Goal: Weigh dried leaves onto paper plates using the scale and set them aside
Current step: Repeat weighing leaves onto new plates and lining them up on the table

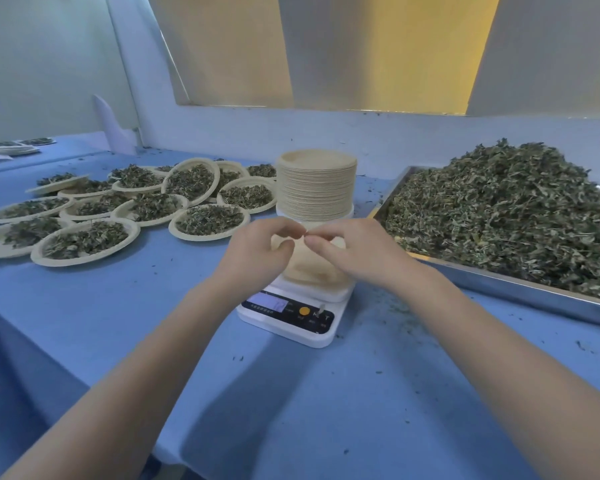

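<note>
Weighing stage: empty plate (309, 268) sits on the scale (293, 311); no leaves on it yet, by the look of it.
Plate: pale paper, shallow, mostly hidden behind both hands.
Left hand (257, 251): above the plate, fingers curled, thumb and forefinger pinched at the meeting point with the other hand; what they pinch is too small to tell.
Right hand (354, 249): mirrors it, fingertips pinched against the left's.
Handling, plate: judged very light and bendable; best lifted by the rim on two sides, kept level once loaded.
Handling, leaves (499, 216): dry, loose, crumbly, near weightless; likely to scatter, so take small pinches or loose handfuls.
Leaf supply: heaped high in a metal tray (499, 280), right of the scale.
Plate stack (316, 183): tall, just behind the scale.
Filled plates (118, 206): many, overlapping, set aside to the left.
Scale: white, display lit, reading illegible.
Cloth (291, 393): blue, flecked with leaf crumbs.
Risk: nudging the scale or spilling leaves off the rim.
</note>
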